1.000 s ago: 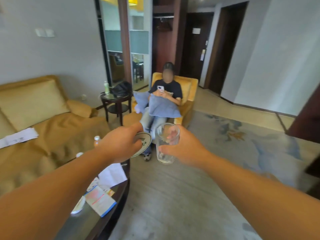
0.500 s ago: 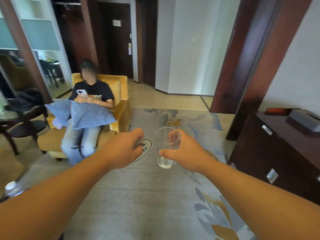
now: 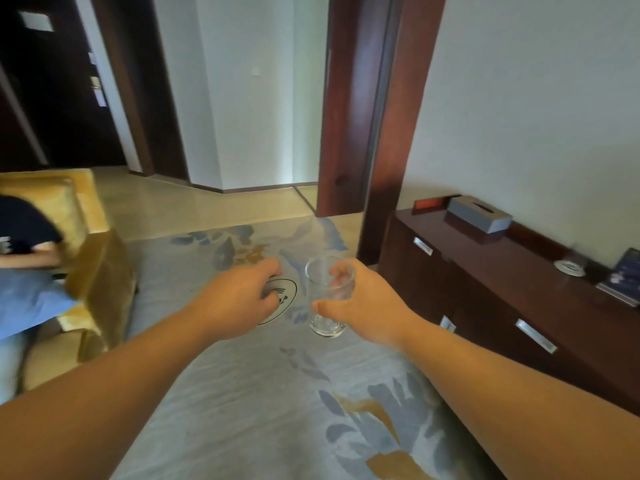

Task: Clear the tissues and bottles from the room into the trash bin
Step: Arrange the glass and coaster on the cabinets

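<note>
We see both forearms reaching forward over the patterned carpet (image 3: 263,410). The right hand (image 3: 363,306) is wrapped around a clear drinking glass (image 3: 327,299): the thumb lies across its near side, the fingers (image 3: 341,273) show through the far wall. The glass stands nearly upright, long axis vertical, mouth up, its thick base below the thumb. It looks nearly empty; any liquid at the bottom we cannot make out.

Just left of it, the left hand (image 3: 242,299) is curled closed on a round white coaster (image 3: 282,301) with a dark rim line and a printed emblem. The disc juts out from the fingertips toward the glass, tilted, flat face turned toward us. The two items sit close together without clearly touching.

Beyond the right hand's fingers, to the right, a dark wooden sideboard (image 3: 485,289) runs along the wall, carrying a grey tissue box (image 3: 479,214) and a glass ashtray (image 3: 569,266). Left of the left hand, a seated person (image 3: 24,237) occupies a yellow armchair (image 3: 100,271).

No bottles, loose tissues or trash bin show in this view.
</note>
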The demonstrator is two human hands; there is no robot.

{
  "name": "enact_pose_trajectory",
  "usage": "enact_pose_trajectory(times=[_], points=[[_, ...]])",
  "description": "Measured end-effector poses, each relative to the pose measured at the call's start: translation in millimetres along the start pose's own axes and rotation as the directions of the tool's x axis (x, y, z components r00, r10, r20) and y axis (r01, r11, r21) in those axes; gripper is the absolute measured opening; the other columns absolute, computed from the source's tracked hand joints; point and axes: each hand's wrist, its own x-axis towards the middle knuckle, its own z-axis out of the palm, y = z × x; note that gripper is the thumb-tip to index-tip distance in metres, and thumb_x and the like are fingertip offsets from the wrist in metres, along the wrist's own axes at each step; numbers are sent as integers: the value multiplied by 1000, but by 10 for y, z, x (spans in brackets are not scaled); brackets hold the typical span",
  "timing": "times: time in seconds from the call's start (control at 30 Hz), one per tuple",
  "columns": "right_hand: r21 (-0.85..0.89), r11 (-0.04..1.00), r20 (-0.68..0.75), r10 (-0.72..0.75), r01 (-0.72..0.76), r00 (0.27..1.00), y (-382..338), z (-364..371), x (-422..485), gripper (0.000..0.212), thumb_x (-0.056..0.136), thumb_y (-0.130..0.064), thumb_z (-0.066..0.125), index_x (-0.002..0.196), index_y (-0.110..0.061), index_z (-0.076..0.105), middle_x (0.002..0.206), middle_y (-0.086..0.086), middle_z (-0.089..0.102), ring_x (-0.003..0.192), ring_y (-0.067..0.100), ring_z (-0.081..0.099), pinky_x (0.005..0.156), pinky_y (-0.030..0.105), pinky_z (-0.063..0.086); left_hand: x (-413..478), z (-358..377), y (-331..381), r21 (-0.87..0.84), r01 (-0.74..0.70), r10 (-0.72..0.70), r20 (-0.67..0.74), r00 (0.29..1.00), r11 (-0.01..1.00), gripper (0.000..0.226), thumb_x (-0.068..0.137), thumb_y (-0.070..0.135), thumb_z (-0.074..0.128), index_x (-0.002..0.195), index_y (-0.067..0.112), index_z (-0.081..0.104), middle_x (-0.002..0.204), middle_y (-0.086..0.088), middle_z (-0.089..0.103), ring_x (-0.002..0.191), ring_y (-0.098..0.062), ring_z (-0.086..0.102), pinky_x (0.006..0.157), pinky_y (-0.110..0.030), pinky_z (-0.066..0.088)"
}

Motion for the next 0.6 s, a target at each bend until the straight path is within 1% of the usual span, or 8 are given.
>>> enact_pose_trajectory(times=[0.07, 0.13, 0.2, 0.27, 0.37, 0.4, 0.5, 0.6], points=[[9, 999, -13, 35, -35, 999, 174, -195, 174, 54, 70, -42, 79, 112, -26, 49, 103, -7, 58, 95, 13, 58, 84, 35, 52, 345, 111, 87, -5, -30, 30, 22, 999, 1000, 11, 91, 27, 51, 101, 25, 47, 86, 2, 63, 74, -19, 57, 63, -35, 45], [8, 998, -15, 58, -58, 998, 355, -397, 359, 54, 71, -41, 78, 114, -27, 50, 103, -7, 58, 93, 12, 59, 79, 31, 52, 696, 222, 177, -7, -57, 57, 38, 998, 998, 10, 91, 28, 51, 99, 27, 45, 84, 2, 62, 73, -19, 57, 63, -35, 44], [6, 998, -36, 58, -58, 998, 546, -629, 558, 53, 71, -39, 79, 114, -27, 50, 103, -8, 59, 94, 11, 59, 79, 29, 51, 1062, 322, 302, -14, -81, 82, 35, 996, 997, 9, 91, 28, 51, 95, 29, 44, 81, 2, 62, 71, -18, 56, 62, -36, 44], [7, 999, -56, 53, -53, 997, 729, -897, 767, 53, 71, -38, 79, 114, -27, 50, 104, -9, 60, 96, 11, 59, 82, 30, 52, 1438, 393, 458, -15, -89, 90, 23, 996, 996, 8, 91, 28, 52, 92, 29, 44, 79, 3, 61, 70, -17, 56, 62, -36, 46], [-9, 998, -47, 60, -60, 997, 973, -1300, 1029, 52, 73, -37, 78, 116, -27, 49, 104, -9, 59, 94, 16, 62, 74, 28, 54, 1946, 503, 714, -28, -91, 91, 12, 996, 995, 8, 91, 27, 52, 89, 28, 44, 76, 3, 61, 68, -17, 56, 61, -37, 46], [-25, 998, -50, 49, -51, 998, 1052, -1421, 1112, 52, 74, -38, 77, 117, -27, 49, 103, -10, 59, 93, 17, 63, 74, 29, 54, 2097, 545, 800, -38, -97, 97, 8, 995, 995, 9, 90, 26, 52, 88, 28, 44, 75, 3, 60, 67, -17, 56, 61, -36, 46], [-46, 997, -88, 50, -54, 995, 1285, -1711, 1316, 50, 75, -37, 76, 115, -27, 48, 100, -15, 56, 94, 8, 58, 81, 25, 49, 2492, 685, 1017, -62, -122, 124, 40, 991, 991, 11, 90, 25, 53, 85, 29, 43, 76, 2, 60, 69, -20, 57, 63, -38, 47], [-34, 996, -109, 75, -79, 991, 1511, -1933, 1472, 47, 76, -34, 76, 113, -28, 48, 97, -16, 56, 91, 4, 57, 76, 20, 45, 2872, 809, 1181, -42, -163, 165, 62, 984, 986, 10, 91, 26, 51, 87, 30, 43, 79, 3, 61, 72, -18, 58, 65, -37, 49]])
